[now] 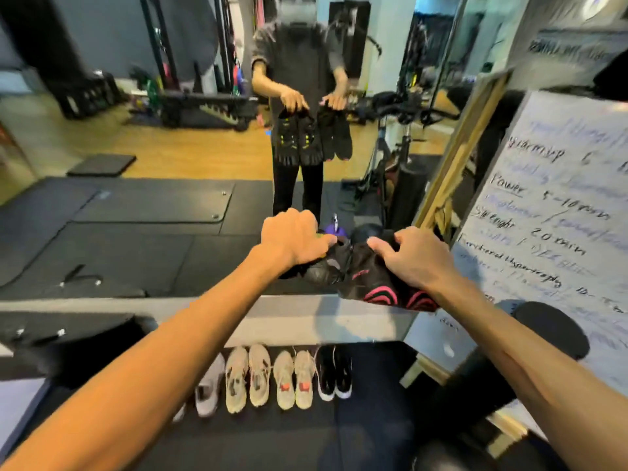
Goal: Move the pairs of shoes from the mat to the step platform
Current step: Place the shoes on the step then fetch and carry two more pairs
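Left hand (292, 237) hides its dark shoes (326, 266) (blurred) — leftmost floor shoe (179, 412) arm-covered.

shoes (272, 379) in a row before mirror (204, 130)

Under the fingers (321, 240) of the left hand (292, 237) sits a pair of black shoes (323, 270) with a touch of yellow-green beside the knuckles and a grey patch below. Under the fingers of the right hand (413, 258) sits a second black pair (384, 283), its soles marked with curved pink-red stripes and a small pink logo. A purple shape (331, 230) shows just beyond the left fingertips. Below both hands, on a black mat (306, 433), lie a pale lilac-grey shoe (209, 389), two beige pairs (268, 379) with orange tongue patches on one, and a black pair with white soles (334, 372).
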Tool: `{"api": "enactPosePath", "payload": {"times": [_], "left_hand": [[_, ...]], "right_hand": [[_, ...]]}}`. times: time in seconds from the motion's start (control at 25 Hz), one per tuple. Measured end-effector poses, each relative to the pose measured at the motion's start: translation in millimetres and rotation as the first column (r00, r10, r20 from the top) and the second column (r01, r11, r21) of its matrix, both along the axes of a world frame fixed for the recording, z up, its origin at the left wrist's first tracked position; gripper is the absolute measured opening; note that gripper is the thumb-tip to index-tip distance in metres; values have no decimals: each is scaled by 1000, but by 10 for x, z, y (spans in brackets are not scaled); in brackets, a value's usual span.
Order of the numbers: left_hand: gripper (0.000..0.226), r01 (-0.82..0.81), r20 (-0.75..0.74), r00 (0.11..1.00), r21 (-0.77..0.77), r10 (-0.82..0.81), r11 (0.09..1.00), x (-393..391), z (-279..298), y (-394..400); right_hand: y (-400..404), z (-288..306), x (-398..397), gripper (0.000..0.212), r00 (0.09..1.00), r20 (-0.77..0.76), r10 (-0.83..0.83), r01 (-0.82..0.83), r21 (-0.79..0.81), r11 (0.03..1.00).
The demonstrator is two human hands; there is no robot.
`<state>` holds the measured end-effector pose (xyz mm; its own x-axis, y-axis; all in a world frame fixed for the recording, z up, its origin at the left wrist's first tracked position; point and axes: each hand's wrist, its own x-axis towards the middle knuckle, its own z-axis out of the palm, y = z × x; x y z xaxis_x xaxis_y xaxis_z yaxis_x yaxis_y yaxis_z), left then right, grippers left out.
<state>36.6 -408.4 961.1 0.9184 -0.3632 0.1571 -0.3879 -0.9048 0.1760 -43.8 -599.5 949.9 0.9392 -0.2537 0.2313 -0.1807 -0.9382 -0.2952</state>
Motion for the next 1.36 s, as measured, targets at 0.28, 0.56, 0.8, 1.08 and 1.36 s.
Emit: {"api": "enactPosePath", "payload": {"times": [0.28, 0.56, 0.8, 1.08, 1.36], "left_hand": [[53, 111, 193, 975, 1, -109, 994, -391, 665, 223], [44, 330, 164, 934, -62, -317, 942, -544, 916, -33], [53, 529, 191, 835, -16, -516, 849, -1036, 1125, -817], [43, 806, 112, 592, -65, -798, 589, -2260, 1027, -1624], [41, 946, 50, 314, -100, -948, 308, -4034, 1004, -1854]], "right_hand": [[338, 683, -525, 53, 991, 75, -108, 111, -39, 993], [138, 971, -1067, 57, 939, 138, -314, 314, 21, 949], [-218, 1141, -1944, 54, 824, 187, -535, 540, 30, 841], [-458, 1096, -3545, 51, 610, 140, -780, 792, -81, 605], [37, 1099, -5610, 47, 353, 132, -926, 934, -110, 341]]}}
